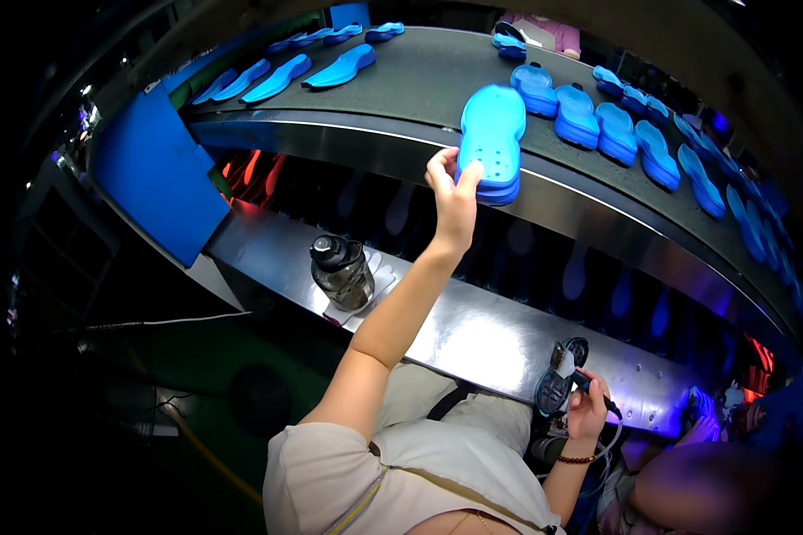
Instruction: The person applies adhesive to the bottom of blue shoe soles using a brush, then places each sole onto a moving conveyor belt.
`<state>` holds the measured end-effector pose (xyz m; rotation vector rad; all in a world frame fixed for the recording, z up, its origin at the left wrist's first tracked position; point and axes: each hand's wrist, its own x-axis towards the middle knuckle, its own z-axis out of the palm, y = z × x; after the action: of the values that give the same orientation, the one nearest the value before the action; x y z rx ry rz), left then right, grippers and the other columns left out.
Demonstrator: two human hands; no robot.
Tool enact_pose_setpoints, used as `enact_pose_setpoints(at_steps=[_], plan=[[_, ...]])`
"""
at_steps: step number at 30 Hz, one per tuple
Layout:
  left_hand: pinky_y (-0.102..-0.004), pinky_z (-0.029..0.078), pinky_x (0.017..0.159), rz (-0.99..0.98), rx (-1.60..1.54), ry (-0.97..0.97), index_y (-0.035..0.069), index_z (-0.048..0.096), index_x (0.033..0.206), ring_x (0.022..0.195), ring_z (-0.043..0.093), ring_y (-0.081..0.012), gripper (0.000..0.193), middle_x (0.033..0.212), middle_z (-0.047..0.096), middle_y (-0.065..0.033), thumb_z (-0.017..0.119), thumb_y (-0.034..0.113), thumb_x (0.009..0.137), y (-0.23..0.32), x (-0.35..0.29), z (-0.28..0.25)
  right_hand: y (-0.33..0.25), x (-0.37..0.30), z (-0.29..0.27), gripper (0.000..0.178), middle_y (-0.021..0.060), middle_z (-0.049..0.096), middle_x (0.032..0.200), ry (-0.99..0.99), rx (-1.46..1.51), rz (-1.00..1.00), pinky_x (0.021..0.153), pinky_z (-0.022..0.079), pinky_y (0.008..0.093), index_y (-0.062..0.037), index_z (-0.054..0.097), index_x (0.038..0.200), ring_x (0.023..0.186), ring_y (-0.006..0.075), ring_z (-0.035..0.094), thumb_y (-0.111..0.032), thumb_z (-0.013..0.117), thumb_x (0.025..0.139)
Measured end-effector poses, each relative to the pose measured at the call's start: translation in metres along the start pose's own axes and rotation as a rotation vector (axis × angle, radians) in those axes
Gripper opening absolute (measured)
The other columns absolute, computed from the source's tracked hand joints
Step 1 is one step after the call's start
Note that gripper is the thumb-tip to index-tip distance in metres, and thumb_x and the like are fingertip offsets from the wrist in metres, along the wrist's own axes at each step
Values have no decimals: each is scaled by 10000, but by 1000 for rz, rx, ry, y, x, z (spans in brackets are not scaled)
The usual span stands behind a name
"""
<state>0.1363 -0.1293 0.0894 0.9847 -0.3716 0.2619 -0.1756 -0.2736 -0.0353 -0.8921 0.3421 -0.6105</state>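
My left hand reaches out over the near edge of the conveyor belt and grips a stacked pair of bright blue shoe soles. The thumb lies on top near small round holes, and the fingers are at the left side. Low on the right, my right hand is closed round a black pen-like tool with a cord. Just left of that tool is a dark shoe-shaped piece at the metal shelf's edge; whether the hand touches it, I cannot tell.
More blue soles line the dark conveyor belt. A dark drinking bottle stands on the metal shelf. At the left is a blue panel. A person in pink is across the belt; another person's hand shows at right.
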Motion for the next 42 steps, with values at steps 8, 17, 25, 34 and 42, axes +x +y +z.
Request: enact_pose_setpoints(at_steps=[8,17,25,34,42], plan=[[-351,531,736,-636,-303,-405,-26,416,1138,890,589,-228,403,1022,551,-146,492,231,838,46,-12,-25,3,-1,-7,213,153,603,981,-16,43,12,461,386,203,13,536,991,516,104,489,-145,458,873],[-341,524,725,-608,-262,-421,-37,419,1121,886,583,-235,412,1015,547,-160,446,287,868,58,6,-14,-2,1,-10,207,142,609,966,19,77,11,461,384,198,6,545,983,488,98,477,-146,462,869],[-331,543,727,-578,-183,-370,-72,356,1143,877,583,-274,463,1057,493,-212,456,290,872,58,110,3,-17,20,4,228,142,611,948,-38,-95,-78,494,411,207,6,551,970,523,116,496,-177,444,886],[-273,410,783,-324,411,16,38,553,1020,911,464,-167,332,1030,496,-81,628,219,753,84,201,-61,-9,40,16,296,155,607,940,3,-86,-69,511,416,208,16,561,954,541,123,504,-246,434,899],[-265,440,651,47,-294,608,95,525,821,710,555,-150,155,771,578,-25,411,197,795,92,334,-243,-2,51,23,281,137,610,930,139,-29,-13,489,407,213,-10,567,934,530,109,498,-259,442,895]])
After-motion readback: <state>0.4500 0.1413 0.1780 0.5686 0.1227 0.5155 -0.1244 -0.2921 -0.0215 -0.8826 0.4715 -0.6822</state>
